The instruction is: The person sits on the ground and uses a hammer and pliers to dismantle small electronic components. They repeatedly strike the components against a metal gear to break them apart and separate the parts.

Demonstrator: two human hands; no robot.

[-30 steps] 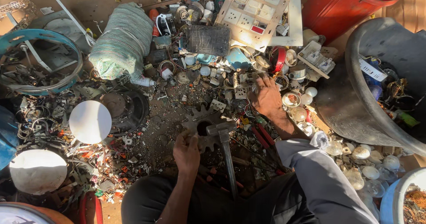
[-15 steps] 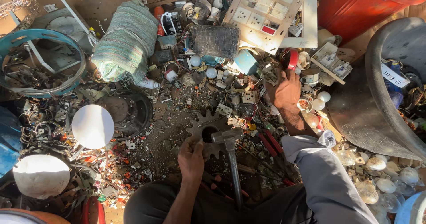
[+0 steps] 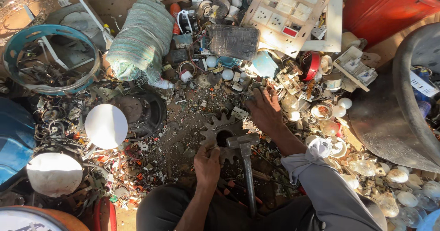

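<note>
A rusty toothed gear (image 3: 215,132) lies flat on the littered ground in front of me. A hammer (image 3: 244,141) rests with its head on the gear and its handle pointing back toward my legs. My left hand (image 3: 207,164) sits at the gear's near edge with its fingers curled over the rim. My right hand (image 3: 265,111) reaches forward, palm down and fingers apart. Its fingertips touch small metal and plastic bits (image 3: 255,88) just beyond the gear. What lies under the palm is hidden.
A white socket panel (image 3: 286,16) and a bundled cloth sack (image 3: 140,38) lie at the back. A large dark tub (image 3: 389,121) and a red bucket (image 3: 385,6) stand at the right, with bulbs and lamp parts (image 3: 366,167) beside them. White discs (image 3: 106,125) and a blue ring (image 3: 50,59) are at the left.
My right hand has moved left from the lamp parts toward the scraps just beyond the gear. My left hand has stayed at the gear's edge. The hammer has not moved.
</note>
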